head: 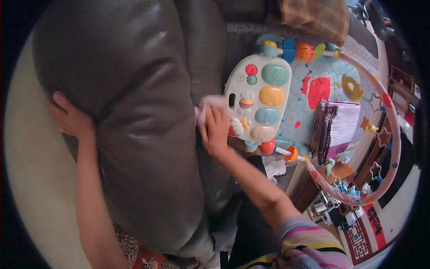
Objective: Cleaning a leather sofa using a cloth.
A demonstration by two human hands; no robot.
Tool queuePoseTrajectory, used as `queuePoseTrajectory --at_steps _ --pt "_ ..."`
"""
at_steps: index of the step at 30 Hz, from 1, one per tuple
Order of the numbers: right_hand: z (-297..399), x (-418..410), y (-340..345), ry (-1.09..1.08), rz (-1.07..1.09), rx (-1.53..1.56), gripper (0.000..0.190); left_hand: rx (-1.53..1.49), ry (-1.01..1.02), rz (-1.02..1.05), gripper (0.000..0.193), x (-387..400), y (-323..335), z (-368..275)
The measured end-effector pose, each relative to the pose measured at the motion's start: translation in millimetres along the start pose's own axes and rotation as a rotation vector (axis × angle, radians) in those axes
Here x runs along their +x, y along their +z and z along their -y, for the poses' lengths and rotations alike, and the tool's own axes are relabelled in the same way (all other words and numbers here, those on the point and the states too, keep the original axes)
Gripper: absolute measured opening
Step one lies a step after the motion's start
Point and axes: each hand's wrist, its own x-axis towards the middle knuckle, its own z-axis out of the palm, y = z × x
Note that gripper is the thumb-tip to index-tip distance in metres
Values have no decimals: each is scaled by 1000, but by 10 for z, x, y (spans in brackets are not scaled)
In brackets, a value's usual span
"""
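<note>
A pale pink cloth is bunched under the fingers of my right hand, in the gap between the dark leather sofa cushion and a baby's play piano panel. The hand is slightly blurred. At the far left my left hand rests against the outer top edge of the sofa cushion, holding nothing visible, its thumb apart from the fingers. The white panel has coloured pads and is joined to a light blue play mat.
A padded toy arch with hanging star rings curves over the mat. Folded striped fabric lies on the mat. White crumpled cloth or tissue is below the panel. A brown plaid blanket hangs at the top.
</note>
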Motion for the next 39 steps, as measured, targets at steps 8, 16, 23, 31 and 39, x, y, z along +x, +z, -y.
queuePoseTrajectory --at_steps 8,16,23,31,39 --pt "-70 232 138 -275 -174 225 43 18 -90 8 76 137 51 -12" --pt "-375 -2000 -182 -407 584 136 53 -59 -9 121 79 459 -205 -46" --pt "-271 -725 -540 -37 109 403 31 -197 165 456 64 -682 -2257 -727" --pt "104 -1347 235 -228 240 230 65 179 262 612 108 -2361 -2991 873" --pt "-214 -3297 -128 -74 1072 159 45 -119 193 403 111 -2552 -2654 847"
